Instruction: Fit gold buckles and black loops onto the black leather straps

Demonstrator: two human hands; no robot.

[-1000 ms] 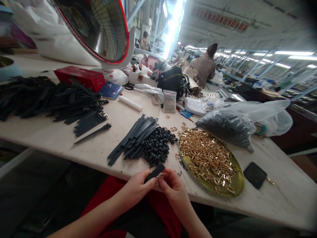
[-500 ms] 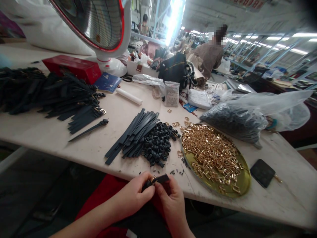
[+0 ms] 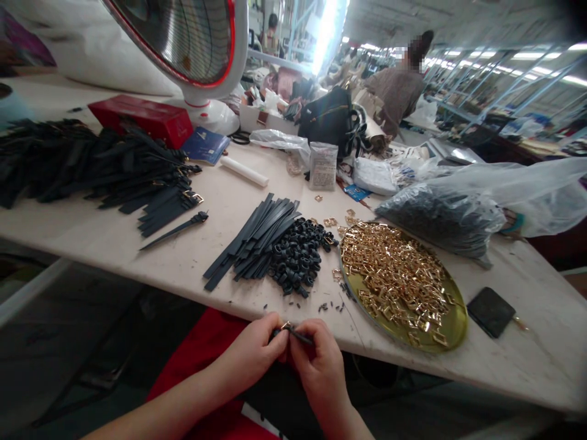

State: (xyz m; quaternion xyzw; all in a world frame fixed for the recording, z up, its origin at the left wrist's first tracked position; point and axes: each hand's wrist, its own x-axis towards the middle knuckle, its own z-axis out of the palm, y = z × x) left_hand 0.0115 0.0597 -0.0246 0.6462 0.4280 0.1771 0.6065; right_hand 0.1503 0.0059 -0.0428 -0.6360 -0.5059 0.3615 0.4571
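Note:
My left hand (image 3: 257, 353) and my right hand (image 3: 318, 366) meet just below the table's near edge, both pinched on a short dark strap (image 3: 298, 335) with a small gold buckle at its end. Ahead of them on the white table (image 3: 137, 256) lie a bundle of dark straps (image 3: 254, 238), a heap of black loops (image 3: 298, 256) and a round gold tray (image 3: 452, 333) full of gold buckles (image 3: 394, 275).
A big pile of finished black straps (image 3: 92, 171) fills the table's left. A plastic bag of black parts (image 3: 440, 220) lies right, a black pad (image 3: 490, 311) near the tray. A red-rimmed fan (image 3: 197, 43), red box (image 3: 142, 119), black bag (image 3: 330, 119) and a seated person (image 3: 394, 91) are behind.
The strap end, first sticking up between my fingers, is now drawn down and folded between both hands with the buckle on it. The view shifted slightly.

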